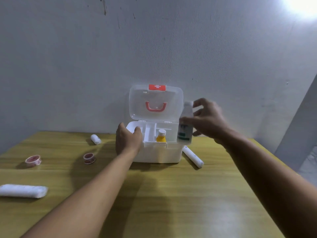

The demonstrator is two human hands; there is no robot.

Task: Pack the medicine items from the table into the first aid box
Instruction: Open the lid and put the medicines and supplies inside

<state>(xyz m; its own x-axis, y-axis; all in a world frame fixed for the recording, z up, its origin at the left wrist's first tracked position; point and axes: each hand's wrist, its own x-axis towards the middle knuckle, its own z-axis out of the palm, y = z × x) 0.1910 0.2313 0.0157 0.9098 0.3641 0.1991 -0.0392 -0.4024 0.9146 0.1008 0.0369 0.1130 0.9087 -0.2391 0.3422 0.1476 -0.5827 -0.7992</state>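
The white first aid box stands at the far middle of the table with its clear lid raised. A yellow bottle with a white cap stands upright in its tray. My left hand grips the box's left rim. My right hand holds a clear bottle with a green label upright, just above the box's right edge. A white roll lies right of the box. Two red tape rolls, a small white roll and a white bandage roll lie on the left.
The wooden table ends at a grey wall behind the box. Its right edge runs diagonally toward me, with floor beyond it.
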